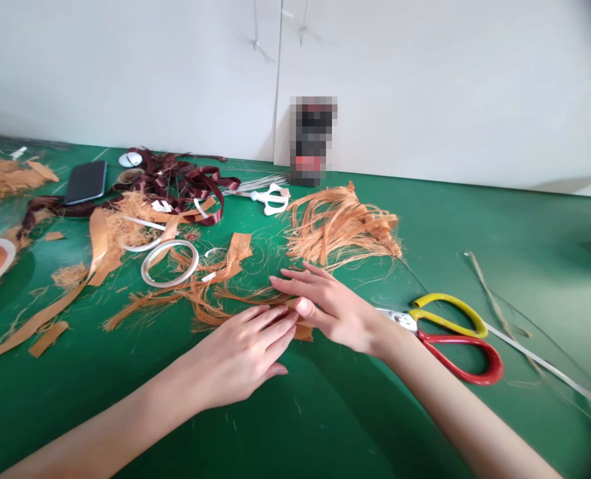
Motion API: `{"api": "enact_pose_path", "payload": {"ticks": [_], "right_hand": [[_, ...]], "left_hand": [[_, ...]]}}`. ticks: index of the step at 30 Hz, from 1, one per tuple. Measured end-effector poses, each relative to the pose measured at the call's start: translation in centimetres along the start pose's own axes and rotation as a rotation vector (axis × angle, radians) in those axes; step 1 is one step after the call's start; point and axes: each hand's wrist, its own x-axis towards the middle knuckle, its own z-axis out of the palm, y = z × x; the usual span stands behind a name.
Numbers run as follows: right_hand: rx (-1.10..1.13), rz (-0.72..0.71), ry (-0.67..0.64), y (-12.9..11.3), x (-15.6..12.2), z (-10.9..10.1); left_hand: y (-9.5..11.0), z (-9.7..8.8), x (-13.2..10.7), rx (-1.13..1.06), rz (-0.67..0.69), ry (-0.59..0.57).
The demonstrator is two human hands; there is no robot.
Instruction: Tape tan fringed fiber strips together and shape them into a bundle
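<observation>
My left hand point(243, 352) lies flat on the green table point(325, 412), fingers stretched out over a strip of frayed orange ribbon point(215, 303). My right hand point(325, 303) rests just beyond it, fingers extended and pressing on the same orange strands, thumb touching a small folded orange piece point(303, 330). Both hands meet at the ribbon's right end. A bundle of shredded orange ribbon point(340, 226) lies just behind the right hand.
Red and yellow scissors point(450, 329) lie by my right wrist. White scissors point(270, 197), a tape ring point(170, 263), dark maroon ribbon point(186, 179), a phone point(86, 181) and orange scraps litter the left. A white wall stands behind. Thin wires point(525, 346) lie right.
</observation>
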Motion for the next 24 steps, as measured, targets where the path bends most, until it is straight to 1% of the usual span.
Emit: {"api": "enact_pose_path", "payload": {"ticks": [2, 4, 6, 9, 12, 15, 18, 21, 24], "right_hand": [[0.038, 0.002, 0.080, 0.1, 0.0, -0.4], [0.056, 0.041, 0.167, 0.3, -0.3, -0.8], [0.040, 0.091, 0.204, 0.5, -0.7, -1.3], [-0.008, 0.124, 0.179, 0.8, -1.3, -1.5], [-0.027, 0.108, 0.107, 0.8, -1.7, -1.0], [-0.026, 0.073, 0.044, 0.3, -1.7, -0.2], [-0.029, 0.069, -0.001, -0.5, -1.6, 0.2], [-0.064, 0.076, 0.007, -1.0, -1.6, 0.1], [-0.144, 0.070, 0.034, -0.5, -1.8, 0.0]], "left_hand": [[0.0, -0.1, 0.0, -0.001, 0.010, -0.008], [-0.1, -0.2, 0.1, 0.001, 0.020, -0.015], [-0.2, -0.4, 0.1, 0.009, 0.019, -0.006], [-0.3, -0.9, 0.0, 0.023, 0.011, 0.003], [-0.4, -1.0, 0.0, 0.017, 0.009, -0.019], [-0.3, -0.8, 0.1, -0.001, 0.008, -0.033], [-0.2, -0.9, 0.3, -0.024, 0.004, -0.006], [-0.3, -1.2, 0.5, -0.024, -0.025, 0.055], [-0.8, -1.2, 0.4, 0.036, -0.094, 0.091]]}}
